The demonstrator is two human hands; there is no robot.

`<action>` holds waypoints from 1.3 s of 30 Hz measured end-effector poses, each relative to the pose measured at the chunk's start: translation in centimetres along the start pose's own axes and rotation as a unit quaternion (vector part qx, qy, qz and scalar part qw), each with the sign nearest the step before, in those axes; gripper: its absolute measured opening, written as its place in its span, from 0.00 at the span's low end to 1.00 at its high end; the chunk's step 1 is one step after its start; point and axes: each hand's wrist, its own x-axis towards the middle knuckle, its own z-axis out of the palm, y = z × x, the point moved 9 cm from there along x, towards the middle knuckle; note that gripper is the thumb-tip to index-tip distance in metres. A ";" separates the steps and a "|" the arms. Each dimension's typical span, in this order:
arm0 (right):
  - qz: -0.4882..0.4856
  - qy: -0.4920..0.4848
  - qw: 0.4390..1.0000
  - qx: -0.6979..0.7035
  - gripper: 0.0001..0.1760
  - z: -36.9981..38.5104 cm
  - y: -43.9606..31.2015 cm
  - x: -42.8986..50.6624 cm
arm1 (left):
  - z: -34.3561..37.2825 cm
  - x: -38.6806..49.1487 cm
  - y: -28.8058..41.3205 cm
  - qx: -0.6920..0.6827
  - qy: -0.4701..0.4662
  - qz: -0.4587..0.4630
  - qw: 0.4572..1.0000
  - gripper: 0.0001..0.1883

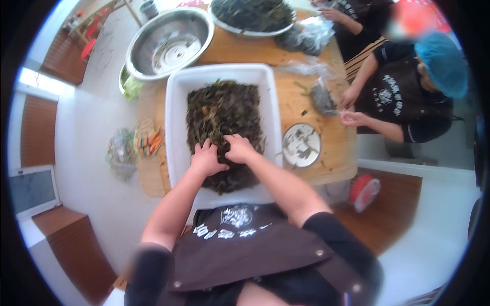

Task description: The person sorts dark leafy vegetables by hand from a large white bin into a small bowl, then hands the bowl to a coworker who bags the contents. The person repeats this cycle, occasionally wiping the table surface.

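Observation:
A white rectangular plastic tub (224,72) stands before me on the wooden table, holding a thick heap of dark, wet-looking leafy strands (229,109), perhaps pickled greens or seaweed. My left hand (208,158) rests on the heap left of centre, its fingers spread and its thumb pointing right. Close beside it, my right hand (239,148) reaches into the strands with bent fingers. Its fingertips are partly hidden among the leaves, so a grip cannot be made out. A lighter brownish clump (211,118) lies just beyond both hands.
Beyond the tub stand a steel basin (134,57) and a basin heaped with dark leaves (252,17). A round white dish (302,145) with scraps sits right. Striped gloves (148,143) lie left. At right, a co-worker's hands (352,109) handle a filled plastic bag (322,97).

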 end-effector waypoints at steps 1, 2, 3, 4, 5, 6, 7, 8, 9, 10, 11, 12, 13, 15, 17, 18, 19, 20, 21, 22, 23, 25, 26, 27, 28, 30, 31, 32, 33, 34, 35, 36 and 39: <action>-0.073 -0.058 0.995 0.019 0.37 1.5 -1.1 -1.1 | 0.9 -0.6 -0.1 0.044 -0.050 0.045 0.997 0.58; -0.113 -0.065 0.991 0.008 0.33 2.3 -1.6 -2.5 | 1.1 -2.0 -1.2 -0.001 -0.028 0.015 0.999 0.59; -0.074 -0.061 0.995 -0.017 0.37 2.6 -0.7 -3.6 | 1.5 -2.8 -1.6 -0.036 -0.008 -0.019 0.999 0.61; 0.002 -0.007 1.000 -0.012 0.41 2.1 0.9 -4.5 | 1.7 -3.6 -1.0 -0.081 0.016 0.022 0.996 0.64; 0.083 0.068 0.994 -0.028 0.45 1.3 2.2 -5.6 | 2.8 -3.7 -1.5 -0.120 -0.002 -0.031 0.992 0.64; 0.099 0.030 0.994 0.020 0.49 2.6 2.3 -6.0 | 3.5 -3.9 -1.1 -0.137 -0.006 -0.023 0.990 0.62; 0.125 0.017 0.991 0.046 0.52 3.4 2.4 -6.2 | 3.6 -3.8 -0.7 -0.147 0.010 -0.008 0.989 0.60; 0.111 0.007 0.986 0.122 0.52 4.2 1.8 -5.9 | 3.9 -3.6 -0.5 -0.188 0.006 -0.009 0.982 0.55; 0.104 0.000 0.980 0.168 0.51 4.7 1.2 -5.6 | 4.0 -3.4 -0.4 -0.229 0.002 -0.007 0.973 0.51; 0.100 0.006 0.979 0.179 0.49 4.7 0.7 -5.3 | 4.1 -3.3 -0.5 -0.227 -0.009 -0.016 0.974 0.44; 0.100 0.020 0.968 0.231 0.44 4.4 0.4 -5.2 | 3.3 -3.3 -0.3 -0.241 0.008 0.003 0.971 0.40; 0.088 0.025 0.944 0.316 0.41 4.2 -0.3 -5.2 | 2.2 -3.6 -0.3 -0.271 0.032 0.017 0.962 0.39; 0.060 0.030 0.929 0.364 0.39 3.5 -1.2 -5.4 | 1.7 -3.9 -0.7 -0.295 0.029 -0.003 0.955 0.38; -0.025 0.056 0.896 0.440 0.37 1.2 -3.2 -6.5 | -1.1 -5.4 -0.2 -0.401 0.091 0.041 0.910 0.37; 0.012 0.046 0.872 0.487 0.33 0.1 -3.7 -7.4 | -3.4 -5.8 0.7 -0.368 0.111 0.058 0.921 0.37; 0.005 0.059 0.867 0.495 0.33 -0.9 -4.1 -8.2 | -3.6 -6.3 1.0 -0.376 0.096 0.030 0.921 0.37; -0.015 0.069 0.855 0.514 0.32 -2.1 -4.6 -8.5 | -4.7 -6.2 1.6 -0.398 0.100 0.027 0.911 0.37; -0.031 0.072 0.841 0.535 0.32 -3.2 -5.0 -8.9 | -6.0 -6.2 2.4 -0.391 0.111 0.046 0.912 0.37; -0.039 0.064 0.819 0.569 0.31 -3.8 -5.4 -9.5 | -6.8 -6.8 3.0 -0.393 0.107 0.048 0.912 0.37; -0.023 0.060 0.831 0.553 0.30 -4.4 -5.2 -10.0 | -7.4 -7.4 3.6 -0.398 0.097 0.037 0.911 0.37; -0.054 0.064 0.821 0.565 0.30 -5.7 -5.5 -10.7 | -8.7 -8.1 4.8 -0.391 0.119 0.063 0.911 0.38; -0.070 0.056 0.803 0.589 0.29 -7.9 -5.4 -12.4 | -11.0 -9.2 7.2 -0.385 0.139 0.079 0.909 0.38; -0.084 0.083 0.805 0.582 0.29 -9.7 -5.0 -13.3 | -12.3 -9.4 9.1 -0.378 0.147 0.112 0.907 0.39; -0.122 0.081 0.758 0.635 0.31 -11.5 -4.9 -14.6 | -13.2 -9.6 10.8 -0.394 0.140 0.123 0.900 0.38; -0.123 0.090 0.751 0.642 0.31 -13.2 -3.9 -15.9 | -14.0 -9.5 12.6 -0.410 0.134 0.135 0.892 0.38; -0.127 0.112 0.746 0.644 0.32 -16.5 -1.5 -18.2 | -15.1 -8.9 16.6 -0.405 0.136 0.149 0.892 0.38; -0.134 0.124 0.746 0.640 0.34 -17.9 0.1 -19.4 | -15.5 -8.8 18.9 -0.408 0.145 0.178 0.884 0.38; -0.104 0.112 0.738 0.657 0.36 -18.4 2.2 -20.0 | -15.2 -8.1 21.0 -0.389 0.142 0.182 0.892 0.38; -0.135 0.100 0.715 0.679 0.39 -19.1 3.9 -20.7 | -14.7 -7.4 22.9 -0.371 0.139 0.184 0.900 0.38; -0.136 0.104 0.700 0.693 0.39 -19.3 6.1 -20.8 | -14.0 -6.6 24.9 -0.362 0.131 0.203 0.901 0.39; -0.115 0.116 0.696 0.699 0.40 -18.9 8.7 -20.6 | -13.0 -5.5 26.6 -0.365 0.125 0.201 0.900 0.38; -0.092 0.113 0.693 0.706 0.39 -18.1 11.3 -20.0 | -11.7 -4.3 28.0 -0.328 0.120 0.198 0.916 0.40; -0.060 0.100 0.732 0.672 0.37 -15.2 17.8 -16.8 | -5.8 0.3 31.0 -0.286 0.079 0.146 0.944 0.41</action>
